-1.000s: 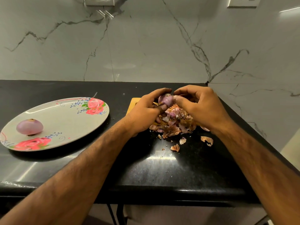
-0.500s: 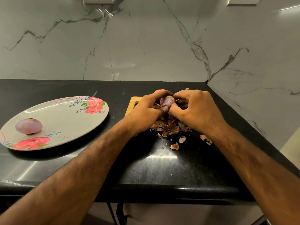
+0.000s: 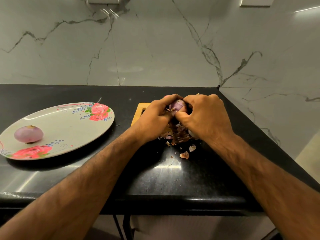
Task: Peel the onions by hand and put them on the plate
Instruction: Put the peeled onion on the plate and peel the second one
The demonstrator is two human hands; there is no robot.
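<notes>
Working over the black surface (image 3: pixel 173 179) keeps the mess off the plate (image 3: pixel 69 129), where one peeled onion (image 3: pixel 28 134) sits near its left edge. My left hand (image 3: pixel 154 116) and right hand (image 3: pixel 206 116) both curl round the second onion (image 3: pixel 177 107), fingers (image 3: pixel 170 99) gripping it above the heap of skins (image 3: pixel 180 134) so scraps drop there.

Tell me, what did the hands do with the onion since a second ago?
The right hand dropped lower and closed in round the onion, hiding most of the pile of skins. The left hand kept its grip. The onion barely moved. The peeled onion on the plate, the wooden board and the loose scraps stayed put.
</notes>
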